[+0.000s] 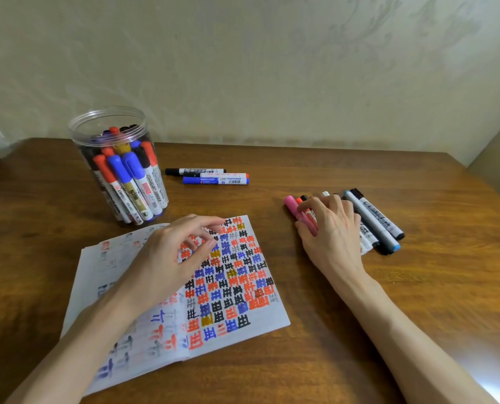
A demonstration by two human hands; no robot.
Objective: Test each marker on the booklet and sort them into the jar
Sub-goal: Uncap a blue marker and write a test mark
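Pink marker [291, 204] gripped by right hand [331, 230]; left hand [167, 258] fingers slack over booklet [267, 314] inked 王, 田.

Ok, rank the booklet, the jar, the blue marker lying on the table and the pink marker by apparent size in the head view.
1. booklet
2. jar
3. blue marker
4. pink marker, though this place is unsure: the right hand grips it and hides part of it.

Seeming a plain home room. A dark wooden table [330, 176] is standing against a bare cream wall [272, 68], rising well beyond the right hand [330, 225] gripping a pink marker [291, 204].
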